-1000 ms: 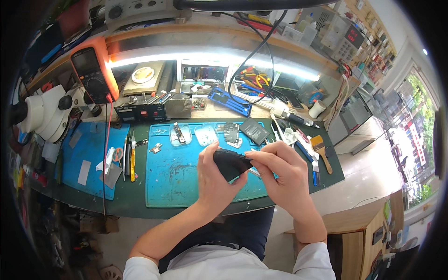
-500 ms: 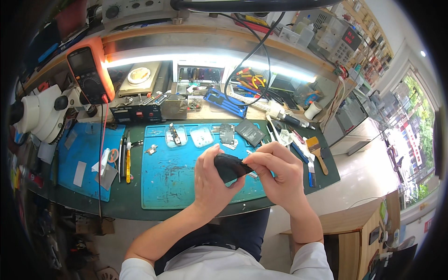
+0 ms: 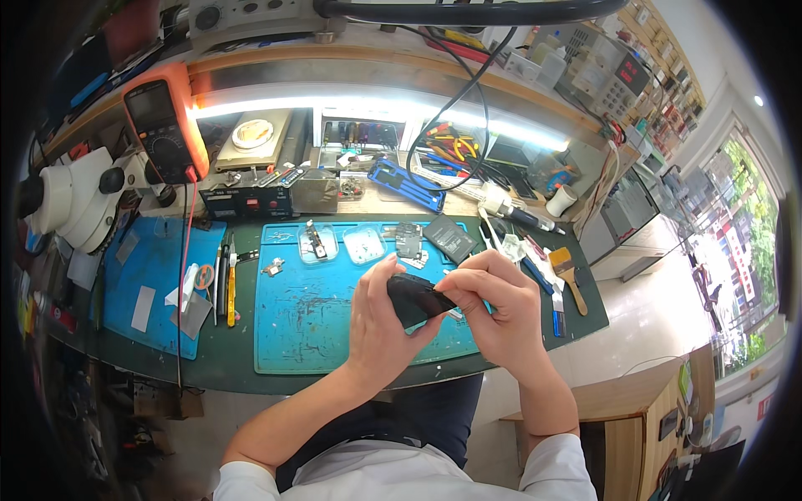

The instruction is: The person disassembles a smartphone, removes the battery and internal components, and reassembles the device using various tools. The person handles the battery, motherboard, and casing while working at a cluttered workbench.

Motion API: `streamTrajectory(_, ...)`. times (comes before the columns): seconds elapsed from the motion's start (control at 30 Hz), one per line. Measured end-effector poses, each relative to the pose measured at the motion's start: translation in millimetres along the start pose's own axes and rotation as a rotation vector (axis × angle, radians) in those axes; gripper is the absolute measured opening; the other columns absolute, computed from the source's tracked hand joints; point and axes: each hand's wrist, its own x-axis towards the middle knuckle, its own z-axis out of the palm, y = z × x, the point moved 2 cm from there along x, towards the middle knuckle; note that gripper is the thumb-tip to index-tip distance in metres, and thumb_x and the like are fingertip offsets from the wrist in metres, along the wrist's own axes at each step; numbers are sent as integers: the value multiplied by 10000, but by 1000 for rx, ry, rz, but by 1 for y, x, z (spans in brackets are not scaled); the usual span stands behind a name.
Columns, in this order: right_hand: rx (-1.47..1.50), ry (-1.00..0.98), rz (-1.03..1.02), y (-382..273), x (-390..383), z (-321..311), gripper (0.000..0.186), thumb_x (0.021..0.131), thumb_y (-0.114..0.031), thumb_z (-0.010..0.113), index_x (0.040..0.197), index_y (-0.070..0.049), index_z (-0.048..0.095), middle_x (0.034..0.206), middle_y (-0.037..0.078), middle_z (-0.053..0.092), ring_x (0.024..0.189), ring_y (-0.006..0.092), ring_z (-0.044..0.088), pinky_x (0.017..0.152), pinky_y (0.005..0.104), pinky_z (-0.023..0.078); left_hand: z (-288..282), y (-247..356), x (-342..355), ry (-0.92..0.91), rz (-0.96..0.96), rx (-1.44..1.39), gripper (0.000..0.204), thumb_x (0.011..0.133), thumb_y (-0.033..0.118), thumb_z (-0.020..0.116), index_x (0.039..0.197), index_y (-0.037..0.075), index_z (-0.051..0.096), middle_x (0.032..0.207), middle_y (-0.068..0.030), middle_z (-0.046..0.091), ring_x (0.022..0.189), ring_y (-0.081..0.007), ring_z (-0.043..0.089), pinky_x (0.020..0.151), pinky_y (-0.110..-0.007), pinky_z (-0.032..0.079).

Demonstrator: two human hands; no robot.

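Note:
A dark, flat panel that looks like a phone screen or phone body (image 3: 412,302) is held tilted above the blue work mat (image 3: 309,326). My left hand (image 3: 374,317) wraps round its left side, thumb along the lower edge. At the panel's upper right edge, my right hand (image 3: 497,305) pinches with thumb and forefinger; whether a small part sits between those fingertips is too small to tell. Beyond the hands on the mat lie a black phone battery (image 3: 451,239), a grey metal plate (image 3: 408,240) and two clear plastic trays, the left tray (image 3: 317,243) holding small parts.
An orange multimeter (image 3: 165,125) stands at the back left beside a white microscope (image 3: 75,200). Tweezers and a yellow-handled tool (image 3: 231,292) lie left of the mat. To the right are a wooden-handled brush (image 3: 568,271) and a blue holder (image 3: 407,185) farther back.
Both hands keep the same hold on the dark panel. The bench view has shifted very slightly; nothing else has visibly moved.

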Motion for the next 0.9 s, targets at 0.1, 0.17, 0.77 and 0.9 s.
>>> streamTrajectory(0.1, 15, 45, 14, -2, -2, 2, 205, 837, 68, 765, 988, -66, 794, 857, 58, 683, 746, 208, 669, 651, 320, 525, -1, 1, 1, 8, -5, 0, 1099, 702, 124, 964, 1547, 2, 272, 1299, -194, 515, 1155, -362, 553, 983, -466, 486)
streamTrajectory(0.17, -33, 70, 12, -7, -3, 4, 214, 830, 71, 774, 994, -65, 797, 848, 59, 678, 733, 203, 669, 638, 315, 524, -1, 1, 1, 29, -12, -13, 1106, 700, 133, 960, 1556, -16, 275, 1276, -197, 561, 1156, -375, 570, 996, -486, 481)
streamTrajectory(0.77, -94, 42, -63, -2, 2, 5, 196, 825, 55, 775, 968, -77, 791, 802, 53, 621, 709, 211, 634, 592, 325, 488, 1, 2, -1, 17, -47, -12, 1019, 698, 136, 947, 1513, 11, 348, 1324, -186, 563, 1229, -384, 563, 1043, -487, 474)
streamTrajectory(0.9, -21, -15, -16, 2, 5, 3, 128, 869, 38, 778, 977, -31, 793, 841, 62, 646, 732, 176, 632, 627, 288, 490, 0, 2, -1, 12, -41, -7, 1012, 698, 138, 948, 1507, 11, 353, 1325, -185, 561, 1234, -385, 562, 1044, -486, 474)
